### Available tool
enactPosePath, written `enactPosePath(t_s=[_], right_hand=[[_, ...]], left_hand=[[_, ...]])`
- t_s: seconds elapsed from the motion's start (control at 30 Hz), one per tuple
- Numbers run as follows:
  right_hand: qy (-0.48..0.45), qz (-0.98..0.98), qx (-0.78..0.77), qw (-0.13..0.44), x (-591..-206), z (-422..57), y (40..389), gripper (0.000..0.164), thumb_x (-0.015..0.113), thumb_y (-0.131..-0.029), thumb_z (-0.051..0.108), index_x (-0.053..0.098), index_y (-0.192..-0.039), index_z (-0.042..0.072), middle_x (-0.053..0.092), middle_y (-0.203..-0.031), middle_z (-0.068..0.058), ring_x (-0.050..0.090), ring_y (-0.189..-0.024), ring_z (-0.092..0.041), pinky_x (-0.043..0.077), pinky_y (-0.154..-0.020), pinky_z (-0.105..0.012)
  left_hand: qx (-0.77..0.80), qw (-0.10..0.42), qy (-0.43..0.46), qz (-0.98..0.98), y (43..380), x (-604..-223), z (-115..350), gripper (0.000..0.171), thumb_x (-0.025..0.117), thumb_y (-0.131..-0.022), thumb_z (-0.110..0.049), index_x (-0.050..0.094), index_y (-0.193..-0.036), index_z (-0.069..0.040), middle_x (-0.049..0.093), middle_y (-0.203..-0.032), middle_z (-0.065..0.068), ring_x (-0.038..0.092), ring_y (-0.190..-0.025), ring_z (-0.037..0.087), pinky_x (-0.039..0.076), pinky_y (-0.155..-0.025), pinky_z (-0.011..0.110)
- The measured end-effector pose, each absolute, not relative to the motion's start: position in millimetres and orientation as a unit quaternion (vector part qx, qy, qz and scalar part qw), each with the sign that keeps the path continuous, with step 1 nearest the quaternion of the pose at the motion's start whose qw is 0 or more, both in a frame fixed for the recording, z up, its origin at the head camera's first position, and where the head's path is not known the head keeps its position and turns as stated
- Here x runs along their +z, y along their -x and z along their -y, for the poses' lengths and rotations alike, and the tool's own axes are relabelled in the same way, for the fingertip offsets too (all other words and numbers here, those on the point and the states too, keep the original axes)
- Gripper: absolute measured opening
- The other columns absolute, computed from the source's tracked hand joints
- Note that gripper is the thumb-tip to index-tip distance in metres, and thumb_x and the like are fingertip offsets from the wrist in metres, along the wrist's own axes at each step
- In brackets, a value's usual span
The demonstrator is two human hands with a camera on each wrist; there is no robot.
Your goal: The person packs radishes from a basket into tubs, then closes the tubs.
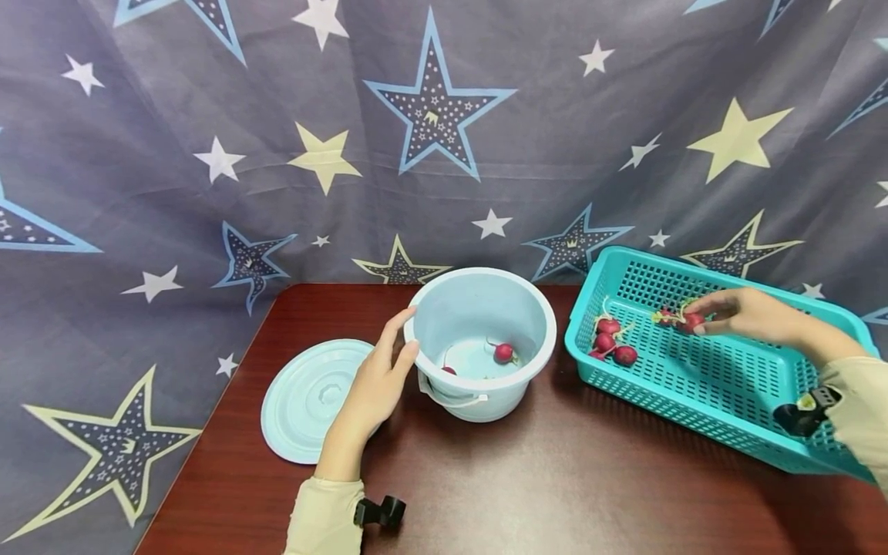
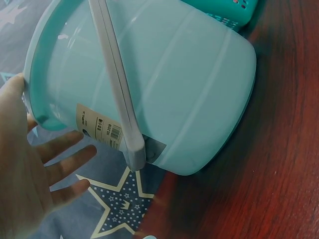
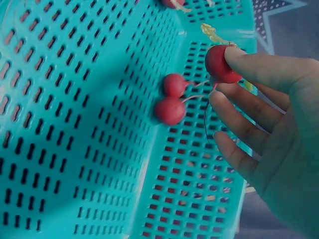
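My right hand point(image 1: 752, 316) pinches a red radish point(image 3: 219, 63) between thumb and fingers, inside the turquoise basket. Close by in the right wrist view, two other radishes point(image 3: 170, 110) with thin roots lie on the basket floor. A cluster of several radishes point(image 1: 625, 355) sits at the basket's left end. My left hand point(image 1: 375, 381) touches the left rim of a light blue bucket point(image 1: 479, 397), its fingers mostly straight. Inside the bucket are a radish point(image 1: 503, 353) and part of another point(image 1: 449, 371) by the near wall.
The perforated turquoise basket point(image 1: 680, 408) stands right of the bucket on the dark red table point(image 1: 527, 493). A round light blue lid point(image 1: 298, 408) lies at the left, partly behind my left forearm. A star-patterned cloth point(image 1: 527, 154) hangs along the back.
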State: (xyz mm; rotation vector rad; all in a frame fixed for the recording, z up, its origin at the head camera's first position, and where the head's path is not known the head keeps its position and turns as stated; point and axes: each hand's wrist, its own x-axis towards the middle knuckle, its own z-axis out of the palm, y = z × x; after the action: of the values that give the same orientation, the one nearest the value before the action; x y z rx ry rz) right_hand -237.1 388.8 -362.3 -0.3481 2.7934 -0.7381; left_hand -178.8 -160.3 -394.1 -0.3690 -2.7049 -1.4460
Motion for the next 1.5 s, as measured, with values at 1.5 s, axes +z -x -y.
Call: enactPosePath(t_s=[1.5], right_hand=[[0.242, -0.88, -0.389, -0.127, -313, -267, 179, 0.042, 0.076, -0.084, -0.002, 0.069, -0.123, 0.012, 0.069, -0.092, 0.002, 0.063, -0.082, -0.007, 0.044, -0.064, -0.019]], left_hand=[[-0.466, 0.03, 0.122, 0.876, 179, -395, 160, 0.047, 0.043, -0.105, -0.043, 0.028, -0.15, -0.05, 0.038, -0.154, 0.001, 0.04, -0.137, 0.025, 0.034, -0.107, 0.057]])
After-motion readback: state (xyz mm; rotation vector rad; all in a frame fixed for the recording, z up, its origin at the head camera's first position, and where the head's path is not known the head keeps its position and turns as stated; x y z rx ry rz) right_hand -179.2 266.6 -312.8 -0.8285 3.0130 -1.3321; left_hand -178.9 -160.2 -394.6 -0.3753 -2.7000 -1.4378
